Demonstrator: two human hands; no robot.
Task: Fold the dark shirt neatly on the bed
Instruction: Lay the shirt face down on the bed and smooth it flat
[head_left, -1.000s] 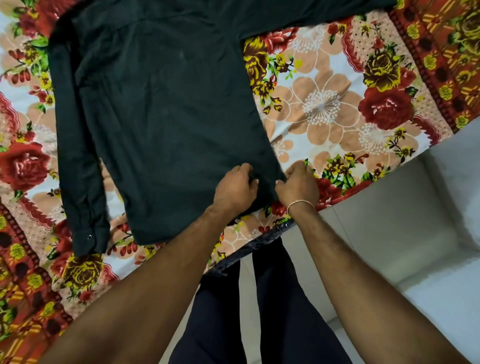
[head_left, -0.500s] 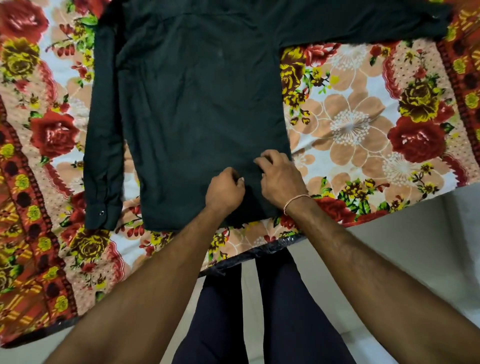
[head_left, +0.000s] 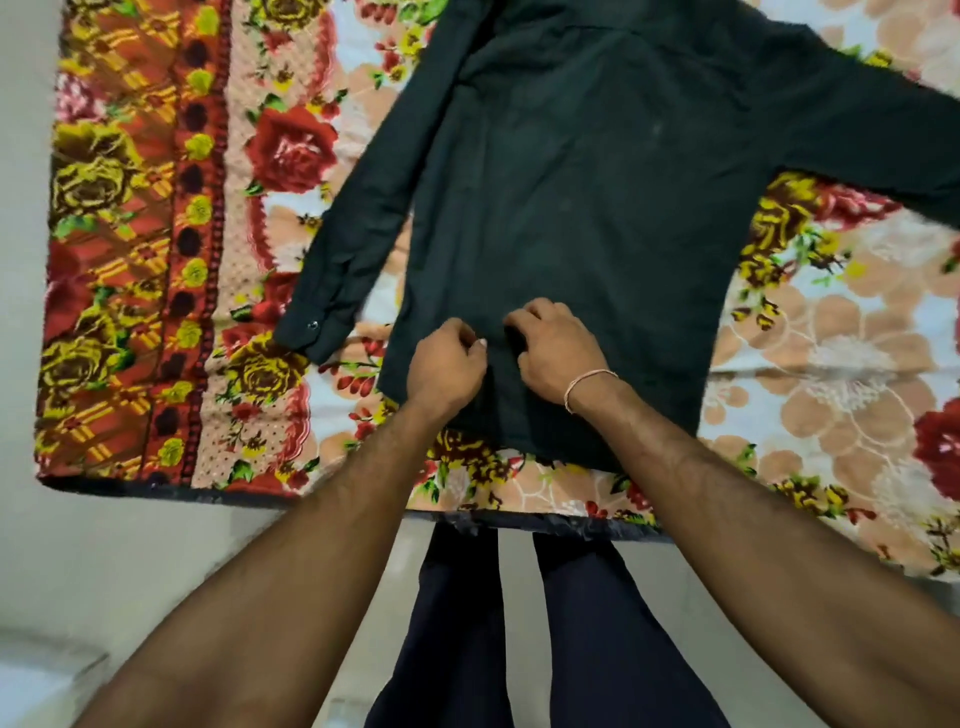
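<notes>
The dark shirt lies spread flat on the bed, its body running from the top of the view down to a hem near the bed's front edge. One sleeve slants down along the left side of the body, its buttoned cuff resting on the bedspread; the other sleeve stretches off to the right edge of the view.

Both hands sit on the lower middle of the shirt, just above the hem and close beside each other. The left hand has its fingers curled inward with the thumb against the cloth, seemingly pinching a small bit of fabric. The right hand, with a thin bracelet at the wrist, has its fingers bent and their tips pressed into the fabric, gathering a slight ridge between the two hands.

The floral bedspread covers the bed in red, yellow and peach flowers. Below the bed's edge the person's dark trousers stand over a pale floor.
</notes>
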